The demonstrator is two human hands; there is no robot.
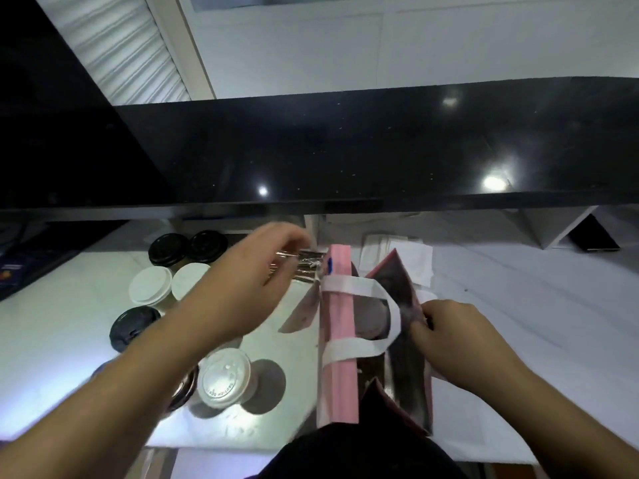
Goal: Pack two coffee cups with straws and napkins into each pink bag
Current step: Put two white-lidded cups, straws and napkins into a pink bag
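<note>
From my head camera, the pink bag [337, 337] stands open on the white counter [52, 340], white handles across its mouth; inside I make out 1 dark rounded shape, too dim to name. My right hand [449, 337] pinches the bag's right edge. My left hand [249, 281] reaches over shiny wrapped straws [306, 266], fingers curled, but blur hides any grip. Lidded cups, 3 black [168, 248] and 3 white [224, 378], stand left. Napkins [413, 259] lie behind.
</note>
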